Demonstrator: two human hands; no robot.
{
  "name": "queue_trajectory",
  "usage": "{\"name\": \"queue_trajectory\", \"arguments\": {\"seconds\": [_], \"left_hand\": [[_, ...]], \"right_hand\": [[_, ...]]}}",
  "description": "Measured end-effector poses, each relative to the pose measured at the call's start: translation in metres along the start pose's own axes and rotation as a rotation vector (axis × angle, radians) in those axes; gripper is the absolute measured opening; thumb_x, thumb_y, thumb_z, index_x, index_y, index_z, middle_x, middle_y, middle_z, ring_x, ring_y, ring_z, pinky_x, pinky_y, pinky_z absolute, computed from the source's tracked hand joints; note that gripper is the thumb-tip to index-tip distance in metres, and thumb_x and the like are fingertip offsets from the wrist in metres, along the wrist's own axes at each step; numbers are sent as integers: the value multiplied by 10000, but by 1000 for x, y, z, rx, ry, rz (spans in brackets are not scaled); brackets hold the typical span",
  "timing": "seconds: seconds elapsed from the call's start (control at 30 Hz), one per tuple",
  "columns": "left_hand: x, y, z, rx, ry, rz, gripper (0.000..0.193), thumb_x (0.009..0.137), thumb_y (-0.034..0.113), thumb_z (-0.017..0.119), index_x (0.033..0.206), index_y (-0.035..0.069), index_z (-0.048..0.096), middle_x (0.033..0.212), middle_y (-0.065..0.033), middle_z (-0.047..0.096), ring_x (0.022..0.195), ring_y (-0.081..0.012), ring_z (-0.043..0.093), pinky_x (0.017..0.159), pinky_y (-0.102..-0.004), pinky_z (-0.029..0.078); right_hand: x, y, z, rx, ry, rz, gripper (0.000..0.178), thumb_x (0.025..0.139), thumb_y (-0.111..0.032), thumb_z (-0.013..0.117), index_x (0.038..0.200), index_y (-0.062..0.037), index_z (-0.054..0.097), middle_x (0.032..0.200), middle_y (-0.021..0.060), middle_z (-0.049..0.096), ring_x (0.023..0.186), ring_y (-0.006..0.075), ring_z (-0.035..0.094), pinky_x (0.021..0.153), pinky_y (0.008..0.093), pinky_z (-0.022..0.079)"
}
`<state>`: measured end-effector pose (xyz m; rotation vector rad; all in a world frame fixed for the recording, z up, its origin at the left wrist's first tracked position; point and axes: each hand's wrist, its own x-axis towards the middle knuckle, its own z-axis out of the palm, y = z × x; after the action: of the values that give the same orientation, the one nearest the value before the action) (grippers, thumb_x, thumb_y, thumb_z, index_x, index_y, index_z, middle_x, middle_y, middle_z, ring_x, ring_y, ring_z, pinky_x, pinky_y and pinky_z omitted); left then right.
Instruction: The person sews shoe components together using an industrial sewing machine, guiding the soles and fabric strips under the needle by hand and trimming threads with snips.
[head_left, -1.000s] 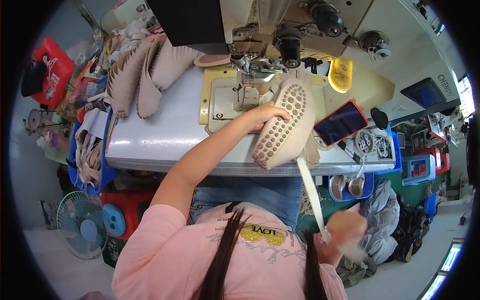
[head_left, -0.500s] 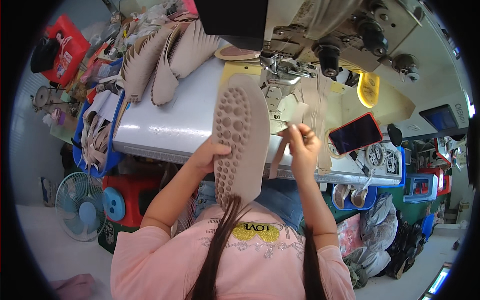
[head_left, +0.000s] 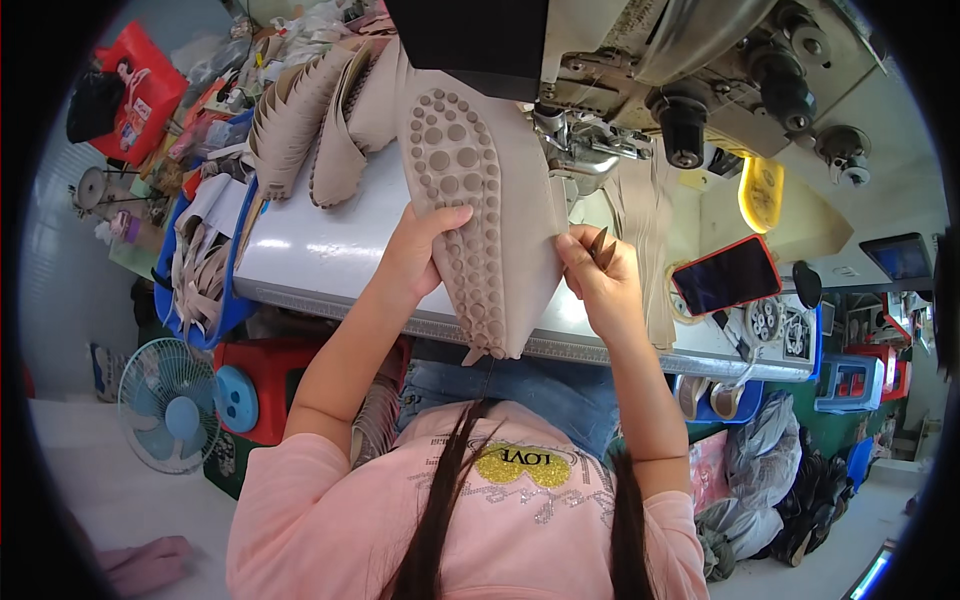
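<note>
A beige moccasin shoe piece (head_left: 530, 200), its sole dotted with round studs (head_left: 466, 158), is held up above the table edge, toe end pointing away from me. My left hand (head_left: 415, 250) grips it by the left side, the thumb lying across the studs. At its right edge, my right hand (head_left: 605, 275) is closed, with thumb and fingertip at the beige material. Small dark pointed blades, seemingly thread snips (head_left: 603, 247), stick out from the right-hand fingers. The shoe piece partly hides the sewing machine's stitching area (head_left: 590, 150) behind it.
The machine head (head_left: 680, 70) overhangs the far right. Beige strips (head_left: 640, 210) and a red-edged phone (head_left: 726, 275) lie on the right of the table. Other shoe pieces (head_left: 300, 130) stand at far left, beside a blue basket (head_left: 215, 310). A fan (head_left: 170, 405) is lower left.
The shoe piece has moved away from me and turned, with its lower end lifted clear of my lap. My right hand has come left to its edge; the strip hanging from that hand no longer shows.
</note>
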<state>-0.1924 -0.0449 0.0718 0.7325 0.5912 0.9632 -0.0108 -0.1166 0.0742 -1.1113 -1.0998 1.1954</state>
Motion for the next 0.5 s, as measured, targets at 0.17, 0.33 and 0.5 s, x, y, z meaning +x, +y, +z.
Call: {"name": "queue_trajectory", "arguments": {"seconds": [0.17, 0.33, 0.5], "left_hand": [[7, 0, 6, 52, 4, 11, 445, 688, 56, 521, 1112, -9, 401, 1017, -113, 518, 903, -215, 530, 785, -336, 439], [15, 5, 8, 72, 7, -24, 430, 698, 54, 514, 1109, -10, 405, 1015, -114, 519, 899, -217, 532, 779, -336, 443], [21, 13, 10, 91, 47, -64, 412, 702, 61, 522, 1095, -8, 419, 999, -112, 528, 885, -216, 540, 774, -337, 447]], "right_hand": [[5, -5, 0, -8, 16, 25, 123, 791, -98, 543, 774, 23, 560, 588, -20, 506, 515, 32, 425, 466, 176, 343], [14, -6, -4, -7, 24, 33, 117, 779, -97, 558, 772, 20, 563, 593, -17, 512, 520, 35, 435, 475, 174, 350], [23, -8, -3, 13, 33, 12, 138, 785, -149, 555, 729, -23, 553, 550, -50, 455, 454, 8, 342, 406, 160, 245]]}}
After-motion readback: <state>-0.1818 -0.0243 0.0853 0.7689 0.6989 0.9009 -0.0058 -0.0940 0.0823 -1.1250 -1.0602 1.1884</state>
